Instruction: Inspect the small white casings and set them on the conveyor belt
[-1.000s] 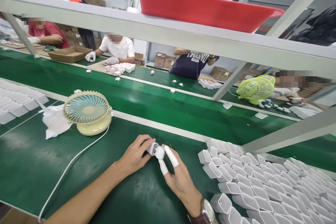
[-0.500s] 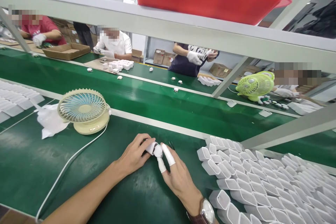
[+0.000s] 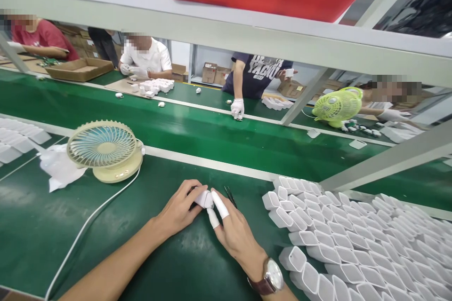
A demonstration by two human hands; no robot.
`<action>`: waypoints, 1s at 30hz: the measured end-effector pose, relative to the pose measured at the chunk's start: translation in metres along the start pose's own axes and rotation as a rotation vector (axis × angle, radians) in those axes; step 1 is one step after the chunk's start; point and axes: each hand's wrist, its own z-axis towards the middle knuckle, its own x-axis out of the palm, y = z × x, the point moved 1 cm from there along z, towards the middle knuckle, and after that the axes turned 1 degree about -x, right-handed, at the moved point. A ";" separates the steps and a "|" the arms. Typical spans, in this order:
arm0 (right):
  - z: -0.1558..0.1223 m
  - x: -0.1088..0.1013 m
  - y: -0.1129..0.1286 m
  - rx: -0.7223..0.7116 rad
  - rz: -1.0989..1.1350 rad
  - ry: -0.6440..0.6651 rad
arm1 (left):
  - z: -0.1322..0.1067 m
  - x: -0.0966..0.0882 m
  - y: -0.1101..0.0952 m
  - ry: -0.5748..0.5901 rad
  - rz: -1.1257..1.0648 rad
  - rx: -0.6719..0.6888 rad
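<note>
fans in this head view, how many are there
2. A cream fan stands on the near green bench, beyond and left of the left hand; a lime-green fan stands across the line at right. Others may be hidden behind the shelf.

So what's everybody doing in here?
Someone is working on a small white case with both hands. The left hand holds it, and the right hand has its thumb and a finger, both in white covers, at the other end. Lots more cases stand close together on the right, and a fan is on the left. Across from them, a co-worker's gloved hand reaches down to the green surface.
</note>
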 end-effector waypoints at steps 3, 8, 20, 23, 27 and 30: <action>0.000 0.000 0.000 0.041 0.056 -0.007 | -0.001 0.000 -0.004 0.035 -0.075 -0.036; -0.001 0.002 -0.004 0.189 0.195 0.019 | 0.003 -0.006 -0.007 0.159 -0.162 -0.137; -0.008 0.012 -0.015 0.259 0.344 0.107 | 0.000 -0.011 0.000 0.218 -0.138 -0.146; -0.005 0.009 -0.013 0.240 0.337 0.089 | 0.001 -0.012 0.003 0.206 -0.138 -0.054; -0.002 0.007 -0.010 0.224 0.291 0.124 | 0.003 -0.012 0.004 0.192 -0.109 0.030; -0.002 0.007 -0.010 0.200 0.257 0.118 | 0.003 -0.012 0.004 0.185 -0.100 0.061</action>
